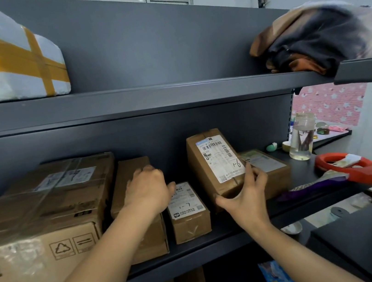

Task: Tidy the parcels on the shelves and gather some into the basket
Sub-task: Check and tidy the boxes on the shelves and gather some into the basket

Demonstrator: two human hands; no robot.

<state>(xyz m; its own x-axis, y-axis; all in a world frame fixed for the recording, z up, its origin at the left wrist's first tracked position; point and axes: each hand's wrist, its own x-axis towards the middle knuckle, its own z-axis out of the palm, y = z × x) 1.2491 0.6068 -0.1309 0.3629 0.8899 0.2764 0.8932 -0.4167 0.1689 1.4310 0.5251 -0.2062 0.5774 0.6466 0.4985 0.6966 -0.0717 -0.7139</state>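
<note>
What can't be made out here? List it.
Head view:
Basket: outside the frame.
Large box: label motion-blurred, left edge cuts it.
Left hand: its back hides whether the fingers grip the long box.
Flat parcel: label partly behind the 1-6 box that the right hand holds.

Both bare forearms extend forward, side by side. The left hand (pixel 147 190) lies palm down on a carton (pixel 126 171), fingers bent, thumb pointing right. The right hand (pixel 248 195) grips the lower end of a tilted parcel (pixel 217 160) between thumb and fingers.
</note>
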